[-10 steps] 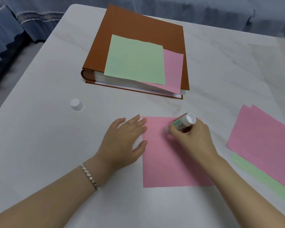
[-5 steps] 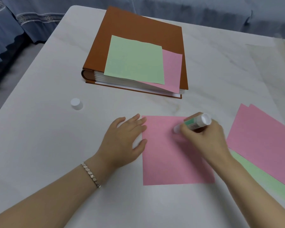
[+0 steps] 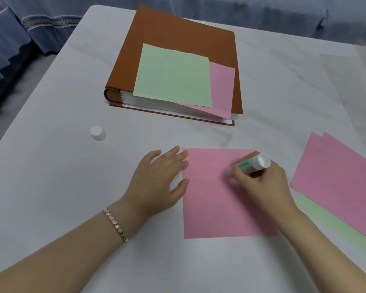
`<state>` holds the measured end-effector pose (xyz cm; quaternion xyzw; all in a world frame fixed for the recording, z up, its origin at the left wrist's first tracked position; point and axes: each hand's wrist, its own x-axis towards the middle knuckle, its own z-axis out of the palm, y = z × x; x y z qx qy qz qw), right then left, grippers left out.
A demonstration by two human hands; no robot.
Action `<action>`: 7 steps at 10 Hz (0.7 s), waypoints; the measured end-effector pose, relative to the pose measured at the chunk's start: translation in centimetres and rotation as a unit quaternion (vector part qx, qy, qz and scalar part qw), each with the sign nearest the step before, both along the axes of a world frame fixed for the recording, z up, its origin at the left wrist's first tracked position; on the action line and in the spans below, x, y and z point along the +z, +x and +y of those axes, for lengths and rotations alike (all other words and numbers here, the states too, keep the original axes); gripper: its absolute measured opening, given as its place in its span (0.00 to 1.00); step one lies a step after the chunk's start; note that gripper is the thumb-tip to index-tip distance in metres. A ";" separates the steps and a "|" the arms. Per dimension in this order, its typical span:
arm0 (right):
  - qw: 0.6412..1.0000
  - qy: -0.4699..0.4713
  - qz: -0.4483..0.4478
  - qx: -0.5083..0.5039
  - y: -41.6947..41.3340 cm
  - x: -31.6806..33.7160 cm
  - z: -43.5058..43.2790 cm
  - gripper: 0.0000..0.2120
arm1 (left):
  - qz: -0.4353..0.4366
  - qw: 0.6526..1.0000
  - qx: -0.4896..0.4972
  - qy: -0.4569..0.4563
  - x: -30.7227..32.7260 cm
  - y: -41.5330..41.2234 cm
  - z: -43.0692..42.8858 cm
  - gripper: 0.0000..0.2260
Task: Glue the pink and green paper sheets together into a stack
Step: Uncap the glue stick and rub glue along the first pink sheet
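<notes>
A pink sheet [image 3: 218, 208] lies flat on the white table in front of me. My left hand [image 3: 159, 182] rests flat on the table with its fingertips and thumb on the sheet's left edge. My right hand [image 3: 262, 182] grips a white and green glue stick [image 3: 250, 164], its tip down on the upper middle of the sheet. A green sheet [image 3: 173, 76] lies over a pink sheet [image 3: 222, 89] on a brown binder [image 3: 178, 32]. At the right, two pink sheets [image 3: 338, 180] overlap a green sheet [image 3: 334, 225].
The glue stick's white cap [image 3: 98, 133] stands on the table [image 3: 51, 187] to the left of my hands. The binder lies at the back of the table. Blue fabric hangs beyond the table's far and left edges.
My right hand moved the glue stick rightward across the pink sheet, then back a little to the left. My left hand stayed on the sheet's left edge.
</notes>
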<state>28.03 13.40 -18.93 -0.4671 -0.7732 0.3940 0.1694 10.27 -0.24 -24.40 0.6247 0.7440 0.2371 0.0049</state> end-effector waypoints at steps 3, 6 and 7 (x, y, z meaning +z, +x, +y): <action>0.999 -0.006 0.012 -0.051 1.3 1.5 0.5 0.04 | -0.005 1.000 0.001 -0.003 0.0 0.1 0.0 0.17; 0.998 -0.031 0.007 0.053 -1.5 0.2 -2.4 0.05 | 0.000 1.000 0.001 -0.011 0.2 0.1 0.0 0.18; 0.999 -0.027 0.000 0.043 -0.6 0.1 -1.8 0.04 | -0.002 1.000 0.001 -0.026 0.3 0.1 -0.1 0.18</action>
